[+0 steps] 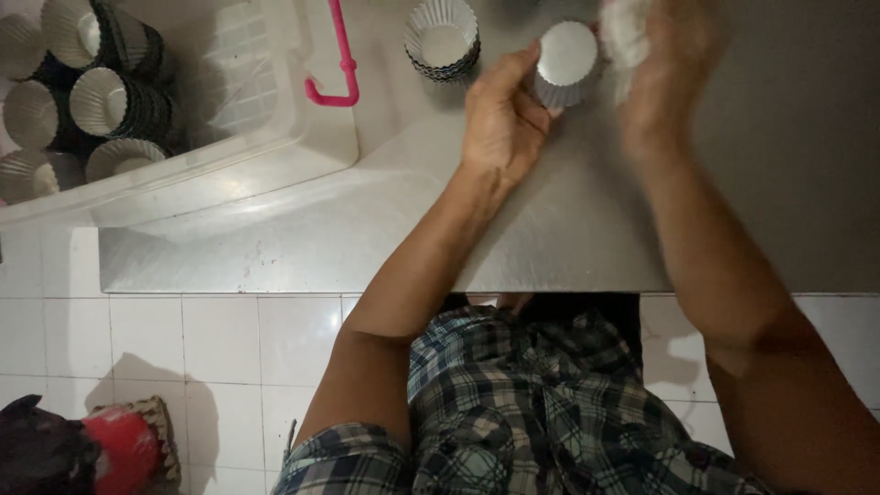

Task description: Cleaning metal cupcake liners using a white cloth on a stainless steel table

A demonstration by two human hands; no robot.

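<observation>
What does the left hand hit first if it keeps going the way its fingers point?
The left hand points up and right and already grips the fluted metal cup. Past that cup, the first thing in line is likely the blurred right hand holding a white cloth; depth is unclear.

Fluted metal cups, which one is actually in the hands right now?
The single fluted cup gripped by the left hand, right of the small stack; the others sit in the white bin.
</observation>
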